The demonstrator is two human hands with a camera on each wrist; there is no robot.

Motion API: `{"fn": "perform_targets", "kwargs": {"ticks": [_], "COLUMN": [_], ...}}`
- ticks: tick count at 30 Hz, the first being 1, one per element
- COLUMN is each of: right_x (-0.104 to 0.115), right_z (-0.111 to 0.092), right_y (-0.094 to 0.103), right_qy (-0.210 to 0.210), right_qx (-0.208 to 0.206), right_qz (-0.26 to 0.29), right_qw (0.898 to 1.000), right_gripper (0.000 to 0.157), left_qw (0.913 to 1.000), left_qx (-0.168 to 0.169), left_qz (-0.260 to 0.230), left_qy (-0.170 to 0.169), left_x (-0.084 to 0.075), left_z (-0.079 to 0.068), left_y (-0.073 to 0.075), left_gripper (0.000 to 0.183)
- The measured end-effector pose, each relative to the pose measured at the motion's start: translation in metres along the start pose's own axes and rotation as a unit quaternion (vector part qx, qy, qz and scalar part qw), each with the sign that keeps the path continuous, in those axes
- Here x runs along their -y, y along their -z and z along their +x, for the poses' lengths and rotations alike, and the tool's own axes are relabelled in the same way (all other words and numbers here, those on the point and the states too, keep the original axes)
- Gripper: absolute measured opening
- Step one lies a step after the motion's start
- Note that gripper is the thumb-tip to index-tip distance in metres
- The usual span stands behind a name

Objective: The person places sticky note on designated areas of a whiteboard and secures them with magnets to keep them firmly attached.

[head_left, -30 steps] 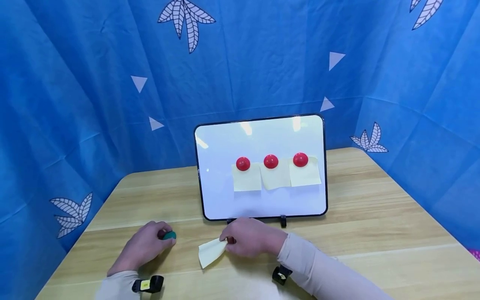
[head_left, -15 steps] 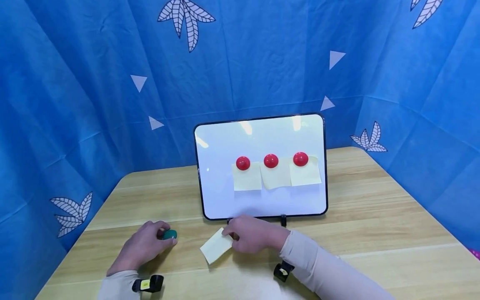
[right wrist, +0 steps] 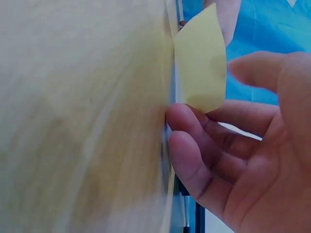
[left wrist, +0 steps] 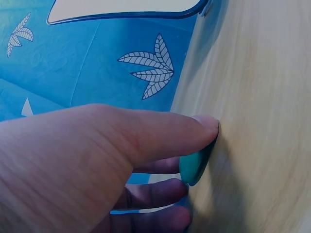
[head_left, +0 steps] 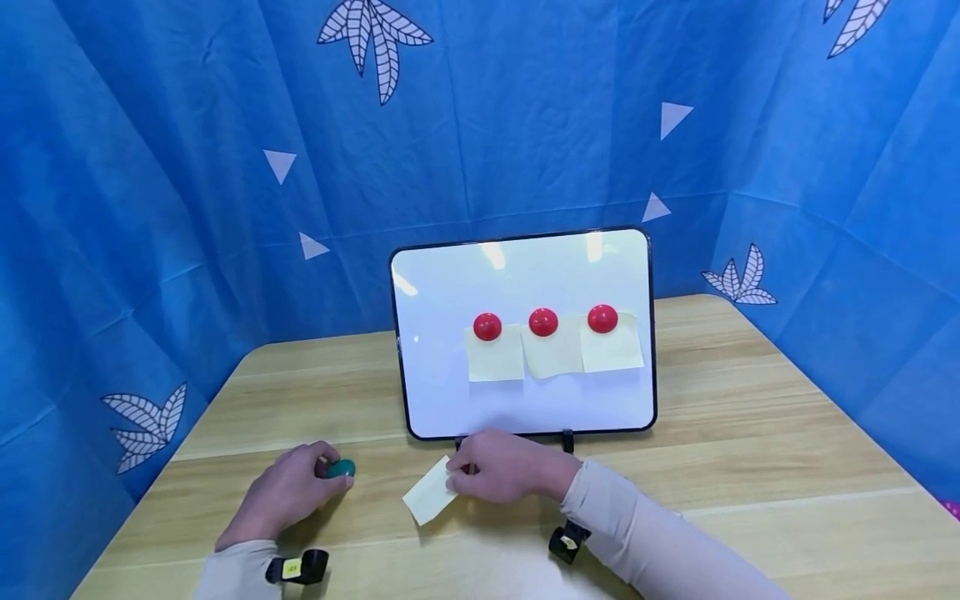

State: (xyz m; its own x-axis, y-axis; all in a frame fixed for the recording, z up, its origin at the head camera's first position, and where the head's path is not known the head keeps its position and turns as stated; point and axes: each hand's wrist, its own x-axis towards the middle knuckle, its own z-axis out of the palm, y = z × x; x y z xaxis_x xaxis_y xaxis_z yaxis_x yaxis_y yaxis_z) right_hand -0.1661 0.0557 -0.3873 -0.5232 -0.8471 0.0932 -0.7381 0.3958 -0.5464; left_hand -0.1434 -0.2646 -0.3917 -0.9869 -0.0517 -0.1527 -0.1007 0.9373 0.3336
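Note:
My left hand [head_left: 292,490] pinches a round green magnet [head_left: 342,469] at the left of the table; in the left wrist view the thumb lies over the green magnet [left wrist: 193,166] with fingers behind it. Just in front of the whiteboard, my right hand [head_left: 506,467] holds a pale yellow sticky note [head_left: 431,493] by one edge. The right wrist view shows the sticky note [right wrist: 201,63] upright, its thumb near one side and fingers behind. On the whiteboard [head_left: 435,392] hang several-free rows of notes: three notes [head_left: 495,362], each under a red magnet [head_left: 487,327].
The whiteboard stands tilted back on small black feet [head_left: 567,442] on the wooden table [head_left: 750,433]. Behind and at both sides hangs a blue curtain [head_left: 525,150] with leaf and triangle prints. The board's left part and upper strip carry no notes.
My right hand has turned the sticky note and shifted its grip, so the note now tilts more toward the board. The left hand stays in place with the green magnet.

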Motion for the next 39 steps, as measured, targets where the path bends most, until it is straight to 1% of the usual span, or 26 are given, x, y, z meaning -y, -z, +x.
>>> {"fn": "perform_targets", "kwargs": {"ticks": [5,7,10,11,14,19,23,25,30,35,39], "right_x": [-0.0009,-0.0013,-0.0021,-0.0023,-0.0031,-0.0041,-0.0039,-0.0037,-0.0031,-0.0021,-0.0017], "right_z": [0.0008,0.0011,0.0010,0.0009,0.0005,0.0002,-0.0001,0.0000,0.0002,-0.0003,-0.0017], "right_y": [-0.0010,-0.0014,-0.0020,-0.0021,-0.0025,-0.0026,-0.0021,-0.0019,-0.0007,0.0012,0.0042], "right_qy": [-0.032,-0.049,-0.080,-0.087,-0.101,-0.091,-0.071,-0.067,-0.069,-0.063,-0.064], "right_qx": [-0.010,-0.012,-0.010,-0.010,-0.009,-0.010,-0.016,-0.021,-0.028,-0.033,-0.046], "right_qz": [0.003,0.006,0.017,0.019,0.026,0.028,0.024,0.020,0.007,-0.007,-0.004], "right_qw": [0.999,0.999,0.997,0.996,0.995,0.995,0.997,0.997,0.997,0.997,0.997], "right_gripper": [0.034,0.027,0.011,0.011,0.023,0.024,0.021,0.018,0.014,0.013,0.015], "left_qw": [0.9999,0.9999,0.9997,0.9996,0.9995,0.9995,0.9996,0.9996,0.9995,0.9989,0.9986], "left_qx": [-0.004,-0.005,-0.009,-0.011,-0.015,-0.019,-0.021,-0.022,-0.027,-0.043,-0.050], "left_qz": [0.001,0.001,0.004,0.004,0.006,0.008,0.009,0.008,0.004,0.000,-0.005], "left_qy": [-0.011,-0.016,-0.024,-0.026,-0.027,-0.022,-0.019,-0.018,-0.012,-0.019,-0.020], "left_x": [-0.0008,-0.0011,-0.0015,-0.0017,-0.0020,-0.0020,-0.0019,-0.0027,-0.0044,-0.0050,-0.0064], "left_z": [0.0002,-0.0002,-0.0014,-0.0017,-0.0025,-0.0020,-0.0012,-0.0007,0.0012,0.0030,0.0042], "left_y": [-0.0001,0.0000,0.0000,0.0000,-0.0004,-0.0016,-0.0022,-0.0021,-0.0027,-0.0045,-0.0049], "left_gripper": [0.037,0.035,0.035,0.036,0.037,0.035,0.034,0.035,0.039,0.040,0.042]}}
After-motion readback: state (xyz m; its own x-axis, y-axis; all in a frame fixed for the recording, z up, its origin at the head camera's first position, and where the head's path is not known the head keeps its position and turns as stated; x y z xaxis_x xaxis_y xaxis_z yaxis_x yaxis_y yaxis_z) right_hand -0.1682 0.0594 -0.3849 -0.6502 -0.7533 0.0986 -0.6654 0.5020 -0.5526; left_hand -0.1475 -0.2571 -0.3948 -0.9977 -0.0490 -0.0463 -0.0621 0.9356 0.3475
